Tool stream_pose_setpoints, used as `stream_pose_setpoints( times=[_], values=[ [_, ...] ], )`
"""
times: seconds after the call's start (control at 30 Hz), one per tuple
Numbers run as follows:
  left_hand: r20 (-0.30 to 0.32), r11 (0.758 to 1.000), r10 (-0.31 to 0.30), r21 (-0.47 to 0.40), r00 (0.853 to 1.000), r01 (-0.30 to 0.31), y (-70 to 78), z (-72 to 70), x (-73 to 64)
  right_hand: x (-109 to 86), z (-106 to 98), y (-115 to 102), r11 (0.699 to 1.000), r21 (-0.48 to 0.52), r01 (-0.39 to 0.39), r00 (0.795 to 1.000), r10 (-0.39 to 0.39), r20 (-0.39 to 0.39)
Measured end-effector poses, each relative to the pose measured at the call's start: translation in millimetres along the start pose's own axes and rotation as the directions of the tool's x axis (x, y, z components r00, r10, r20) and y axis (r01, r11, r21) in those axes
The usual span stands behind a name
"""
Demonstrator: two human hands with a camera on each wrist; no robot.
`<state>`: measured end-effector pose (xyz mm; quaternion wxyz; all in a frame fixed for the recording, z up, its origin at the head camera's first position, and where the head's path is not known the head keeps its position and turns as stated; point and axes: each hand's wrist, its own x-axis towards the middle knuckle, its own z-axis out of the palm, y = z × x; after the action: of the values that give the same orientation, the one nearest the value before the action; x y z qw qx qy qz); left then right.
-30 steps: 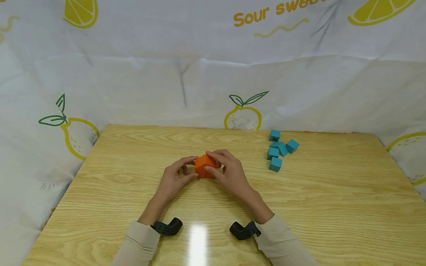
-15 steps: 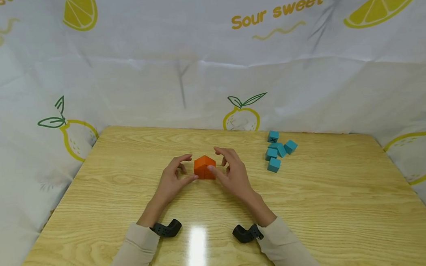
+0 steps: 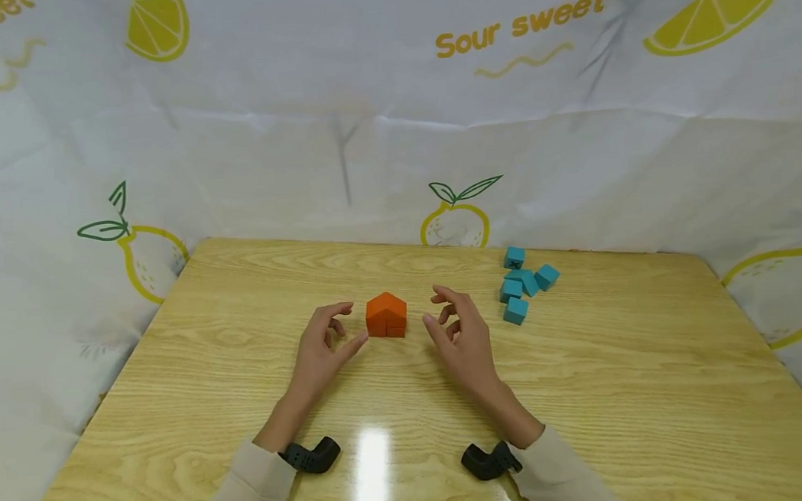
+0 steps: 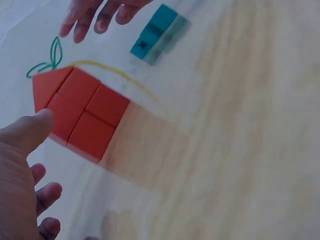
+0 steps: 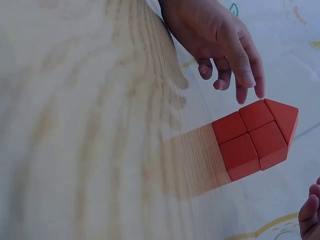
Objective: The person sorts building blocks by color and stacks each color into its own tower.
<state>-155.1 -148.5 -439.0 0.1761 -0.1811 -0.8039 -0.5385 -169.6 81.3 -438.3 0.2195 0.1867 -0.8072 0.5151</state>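
Note:
An orange block house stands upright mid-table: a two-by-two stack of cubes topped by a triangular block. Both wrist views show its front, with the triangular roof sitting on the upper cubes. My left hand is at its left, fingers relaxed and holding nothing; its thumb tip is close to the lower left edge, and whether it touches cannot be told. Off to the right, my right hand is apart from the house, its fingers loosely bent around air.
Several blue blocks lie grouped at the back right, one marked with a black X. A white cloth with lemon prints hangs behind the wooden table. Black wrist devices are worn on both arms.
Both hands have let go of the orange block house and drawn apart; the right hand moved farther, to the right and toward me. The house stays standing in place.

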Motion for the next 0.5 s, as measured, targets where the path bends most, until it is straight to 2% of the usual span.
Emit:
stream_pose_setpoints(
  times=[0.13,0.27,0.4,0.5],
  values=[
    [-0.048,0.999,0.047,0.006,0.998,-0.047,9.2,3.9,-7.2,-4.1,-14.4,-17.5,0.995,0.036,-0.095,0.995,0.096,-0.019],
    [-0.065,0.991,0.134,-0.007,0.989,-0.135,18.7,12.4,-15.0,-8.0,-30.7,-27.1,0.985,0.039,-0.165,0.986,0.166,-0.024],
    [-0.029,0.974,0.222,-0.036,0.975,-0.223,20.8,28.9,-22.5,-15.5,-45.5,-20.9,0.985,0.010,-0.173,0.984,0.173,-0.041],
    [0.022,0.961,0.264,-0.087,0.964,-0.261,15.0,47.0,-27.4,-20.3,-56.2,-14.2,0.987,-0.011,-0.161,0.985,0.160,-0.066]
  ],
)
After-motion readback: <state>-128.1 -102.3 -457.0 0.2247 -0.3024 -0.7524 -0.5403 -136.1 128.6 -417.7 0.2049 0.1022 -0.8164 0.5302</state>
